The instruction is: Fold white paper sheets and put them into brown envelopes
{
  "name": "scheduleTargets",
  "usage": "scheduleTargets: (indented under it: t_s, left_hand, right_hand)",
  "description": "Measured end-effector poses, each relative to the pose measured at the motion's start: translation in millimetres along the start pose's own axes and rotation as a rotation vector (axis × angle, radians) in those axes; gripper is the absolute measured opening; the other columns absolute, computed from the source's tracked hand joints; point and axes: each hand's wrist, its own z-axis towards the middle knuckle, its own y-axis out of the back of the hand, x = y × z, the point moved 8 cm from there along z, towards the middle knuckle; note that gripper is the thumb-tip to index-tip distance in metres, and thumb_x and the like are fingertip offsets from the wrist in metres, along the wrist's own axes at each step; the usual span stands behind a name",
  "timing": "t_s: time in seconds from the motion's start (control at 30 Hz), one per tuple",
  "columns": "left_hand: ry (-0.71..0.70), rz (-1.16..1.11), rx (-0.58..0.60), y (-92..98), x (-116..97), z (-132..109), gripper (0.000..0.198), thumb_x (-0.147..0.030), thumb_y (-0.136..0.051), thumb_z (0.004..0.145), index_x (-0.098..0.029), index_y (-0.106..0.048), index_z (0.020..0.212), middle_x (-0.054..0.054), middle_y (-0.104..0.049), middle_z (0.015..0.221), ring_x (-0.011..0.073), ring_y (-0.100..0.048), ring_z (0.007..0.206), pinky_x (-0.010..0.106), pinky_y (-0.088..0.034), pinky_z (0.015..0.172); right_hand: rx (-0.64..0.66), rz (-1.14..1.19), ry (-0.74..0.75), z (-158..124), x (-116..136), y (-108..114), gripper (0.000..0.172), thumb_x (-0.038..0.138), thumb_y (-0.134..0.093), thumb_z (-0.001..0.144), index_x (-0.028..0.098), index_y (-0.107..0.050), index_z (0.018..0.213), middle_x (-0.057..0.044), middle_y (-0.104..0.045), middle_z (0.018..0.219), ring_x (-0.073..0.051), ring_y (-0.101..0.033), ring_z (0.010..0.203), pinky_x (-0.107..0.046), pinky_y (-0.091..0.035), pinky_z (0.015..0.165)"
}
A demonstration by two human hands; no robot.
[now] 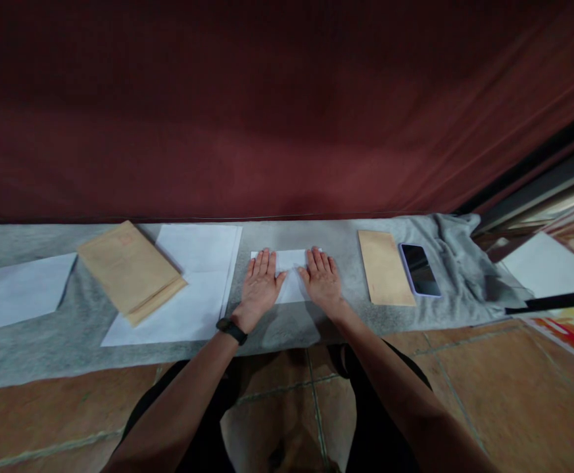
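Note:
A small white sheet of paper (292, 289) lies flat on the grey cloth in front of me, and it looks folded. Across its left part rests my left hand (261, 284), palm down with the fingers stretched out; a dark watch is on that wrist. My right hand (322, 278) lies flat over the paper's right part, fingers extended. Both thumbs point inward over the paper, with a gap between them. Neither hand grips anything. The paper under the palms is hidden.
Left of my hands are large white sheets (202, 282), a stack of brown envelopes (126, 269) and another white paper (15, 292). To the right lie one brown envelope (385, 268) and a phone (421, 269). A dark red cloth (277, 131) rises behind the grey cloth (296, 332).

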Motion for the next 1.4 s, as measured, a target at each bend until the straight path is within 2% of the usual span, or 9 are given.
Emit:
scheduleTargets:
  t_s: [0.2,0.63,0.8,0.9,1.03,1.2,1.4]
  left_hand:
    - [0.012,-0.007,-0.005,-1.2,4,-3,0.073,-0.053,-0.030,0.107,-0.006,-0.032,0.163,0.019,-0.029,0.170,0.0298,-0.023,0.161,0.049,-0.021,0.131]
    - [0.007,0.005,0.006,-1.0,7,-7,0.075,-0.056,-0.030,0.107,-0.005,-0.033,0.162,0.021,-0.030,0.170,0.0317,-0.024,0.160,0.051,-0.023,0.130]
    - [0.007,0.010,-0.004,0.3,6,-8,0.075,-0.056,-0.031,0.107,-0.006,-0.033,0.163,0.021,-0.030,0.170,0.0321,-0.023,0.161,0.052,-0.022,0.130]
    - [0.006,0.017,-0.009,1.1,6,-8,0.075,-0.056,-0.031,0.107,-0.006,-0.033,0.162,0.020,-0.030,0.170,0.0319,-0.022,0.161,0.053,-0.019,0.130]
    - [0.000,0.025,-0.016,3.7,4,-7,0.076,-0.055,-0.033,0.106,-0.004,-0.032,0.162,0.019,-0.030,0.170,0.0317,-0.019,0.162,0.053,-0.015,0.132]
    - [-0.068,0.007,-0.048,11.1,-8,-12,0.068,-0.046,-0.030,0.108,-0.007,-0.029,0.164,0.016,-0.028,0.171,0.0297,-0.019,0.162,0.054,-0.013,0.132]
    - [-0.224,-0.026,0.006,5.8,-33,-25,0.061,-0.037,-0.026,0.110,-0.009,-0.031,0.163,0.012,-0.028,0.172,0.0252,-0.017,0.162,0.049,-0.013,0.133]
  right_hand:
    - [-0.039,-0.002,-0.001,-3,-7,1,0.065,0.047,-0.033,0.110,0.007,-0.039,0.161,-0.020,-0.041,0.165,-0.033,-0.042,0.151,-0.052,-0.028,0.124]
    - [-0.029,-0.045,-0.064,-8,-25,1,0.068,0.047,-0.032,0.110,0.001,-0.039,0.159,-0.024,-0.042,0.163,-0.036,-0.041,0.151,-0.054,-0.029,0.123]
    - [-0.047,-0.046,-0.093,-11,-32,8,0.067,0.045,-0.028,0.110,0.000,-0.041,0.158,-0.026,-0.041,0.163,-0.037,-0.039,0.152,-0.057,-0.027,0.123]
    - [-0.030,-0.022,-0.025,-12,-22,11,0.066,0.043,-0.030,0.110,0.001,-0.037,0.160,-0.023,-0.035,0.167,-0.035,-0.036,0.154,-0.055,-0.026,0.125]
    - [0.020,0.054,0.118,-18,6,12,0.064,0.044,-0.032,0.110,0.009,-0.032,0.164,-0.015,-0.030,0.171,-0.028,-0.031,0.158,-0.049,-0.025,0.129]
    - [0.095,0.103,0.247,-31,38,6,0.059,0.041,-0.033,0.111,0.012,-0.039,0.161,-0.011,-0.031,0.171,-0.025,-0.030,0.159,-0.046,-0.022,0.131]
    - [0.114,0.068,0.272,-37,43,-1,0.055,0.027,-0.034,0.108,0.013,-0.039,0.161,-0.008,-0.034,0.170,-0.025,-0.033,0.157,-0.048,-0.019,0.131]
